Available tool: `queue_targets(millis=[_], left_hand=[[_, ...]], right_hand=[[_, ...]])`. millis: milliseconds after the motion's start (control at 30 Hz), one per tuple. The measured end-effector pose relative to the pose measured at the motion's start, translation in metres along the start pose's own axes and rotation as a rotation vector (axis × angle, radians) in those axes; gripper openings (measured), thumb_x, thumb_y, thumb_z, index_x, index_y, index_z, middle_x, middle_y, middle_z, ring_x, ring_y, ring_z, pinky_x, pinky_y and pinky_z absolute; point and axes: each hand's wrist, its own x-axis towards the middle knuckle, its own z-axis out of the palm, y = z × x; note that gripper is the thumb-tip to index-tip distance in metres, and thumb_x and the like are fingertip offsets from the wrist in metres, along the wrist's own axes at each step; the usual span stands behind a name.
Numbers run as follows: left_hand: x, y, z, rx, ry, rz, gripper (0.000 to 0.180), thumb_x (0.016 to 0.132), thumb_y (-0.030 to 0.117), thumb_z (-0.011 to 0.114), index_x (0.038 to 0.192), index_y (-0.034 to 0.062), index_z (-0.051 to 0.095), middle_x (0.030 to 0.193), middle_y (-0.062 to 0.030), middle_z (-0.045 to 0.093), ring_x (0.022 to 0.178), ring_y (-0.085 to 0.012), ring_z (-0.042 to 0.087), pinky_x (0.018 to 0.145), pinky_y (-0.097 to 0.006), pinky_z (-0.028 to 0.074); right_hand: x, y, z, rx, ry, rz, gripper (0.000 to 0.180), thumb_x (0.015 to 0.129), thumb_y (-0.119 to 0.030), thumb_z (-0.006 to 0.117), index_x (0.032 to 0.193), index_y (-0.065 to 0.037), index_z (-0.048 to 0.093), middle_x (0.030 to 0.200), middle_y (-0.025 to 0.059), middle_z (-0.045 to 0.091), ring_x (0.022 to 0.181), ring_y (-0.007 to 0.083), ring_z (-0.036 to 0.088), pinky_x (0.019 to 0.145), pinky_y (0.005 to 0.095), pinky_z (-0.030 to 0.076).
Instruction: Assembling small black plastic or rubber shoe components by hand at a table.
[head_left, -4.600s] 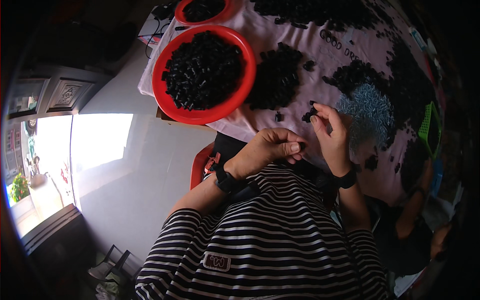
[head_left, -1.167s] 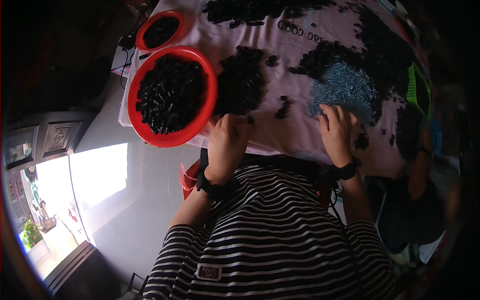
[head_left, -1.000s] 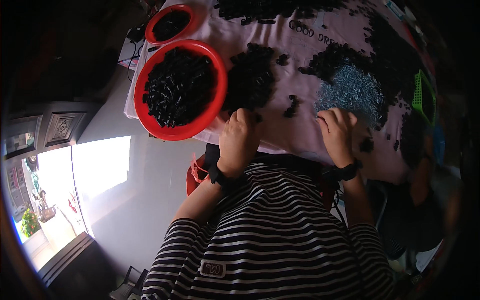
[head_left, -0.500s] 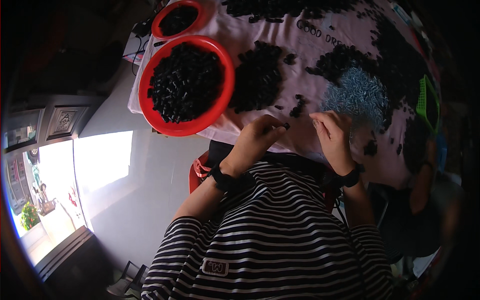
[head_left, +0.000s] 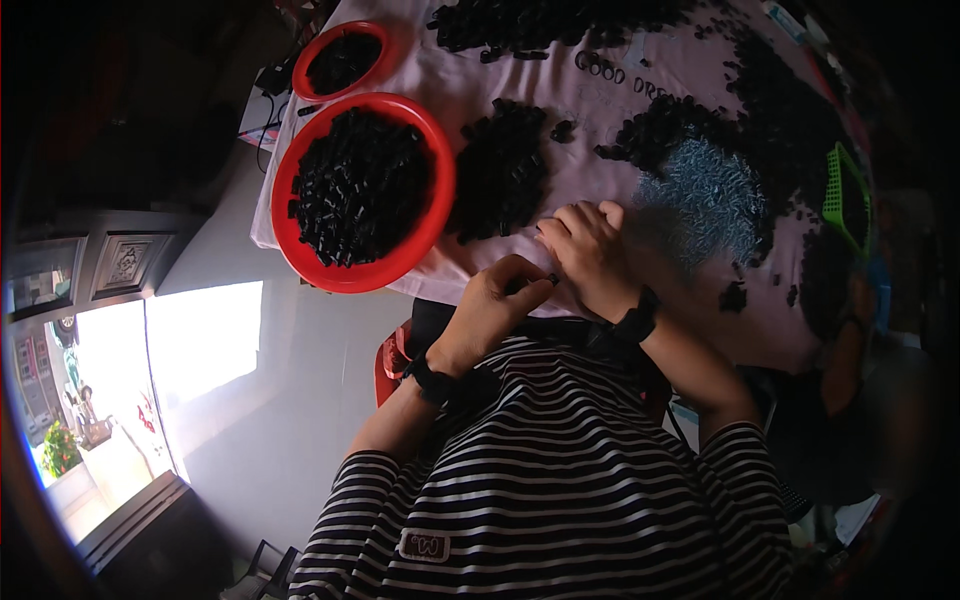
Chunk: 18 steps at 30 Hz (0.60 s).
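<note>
A small black plastic piece [head_left: 553, 279] is pinched between the thumb and fingers of my left hand [head_left: 492, 306], near the table's front edge. Just to its right, my right hand [head_left: 592, 258] bends over the cloth with curled fingers; whatever is under its fingertips is hidden. Beyond and left of it lies a heap of black plastic pieces [head_left: 503, 165]. On the right is a pile of small silvery-blue metal parts, which look like screws [head_left: 712, 200], with more black pieces [head_left: 668, 125] behind it.
A large red basin [head_left: 443, 200] full of black pieces stands on the left, a smaller red bowl [head_left: 379, 62] behind it. Pink cloth [head_left: 590, 110] covers the table. A green basket [head_left: 836, 190] sits at the right edge, near another person's arm [head_left: 846, 360].
My right hand has moved left, over the spot where a few black pieces lay, its fingers curling downward. The left hand keeps its pinch and is slightly lower. The view has shifted a little.
</note>
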Motion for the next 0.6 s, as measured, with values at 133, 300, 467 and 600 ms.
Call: queue_targets(millis=[133,300,467,600], left_hand=[[-0.001,0.002,-0.001,-0.041,0.005,-0.029,0.022,0.094,0.018,0.073,0.108,0.0007,0.070,0.095,-0.0011,0.068,0.089,-0.0082,0.060,0.081,-0.023,0.047],[-0.004,0.007,0.000,-0.037,-0.033,-0.021,0.021,0.094,0.018,0.073,0.107,0.0013,0.072,0.094,0.0002,0.068,0.088,-0.0074,0.059,0.080,-0.023,0.046],[-0.004,0.008,0.001,-0.087,-0.049,-0.017,0.026,0.095,0.023,0.074,0.105,-0.0010,0.073,0.088,-0.0002,0.067,0.083,-0.0082,0.059,0.077,-0.024,0.048],[0.000,0.016,0.006,-0.122,-0.118,-0.154,0.021,0.095,0.021,0.074,0.104,0.0019,0.073,0.087,0.0029,0.066,0.074,-0.0048,0.054,0.067,-0.022,0.043]], right_hand=[[0.000,0.000,0.005,-0.055,-0.034,-0.018,0.007,0.089,-0.010,0.062,0.095,-0.012,0.062,0.090,0.0034,0.056,0.092,0.0216,0.059,0.091,0.0425,0.035],[-0.013,0.002,-0.025,-0.017,0.087,0.095,0.017,0.084,-0.009,0.075,0.092,-0.013,0.061,0.086,0.0010,0.059,0.084,0.0212,0.060,0.088,0.0415,0.035],[-0.081,0.036,-0.084,-0.220,0.017,0.370,0.017,0.082,-0.005,0.075,0.088,-0.012,0.061,0.082,0.0020,0.059,0.081,0.0255,0.062,0.086,0.0422,0.039],[-0.142,0.062,-0.108,-0.419,0.002,0.559,0.014,0.083,-0.006,0.074,0.087,-0.009,0.061,0.085,0.0046,0.062,0.084,0.0285,0.063,0.086,0.0439,0.040]])
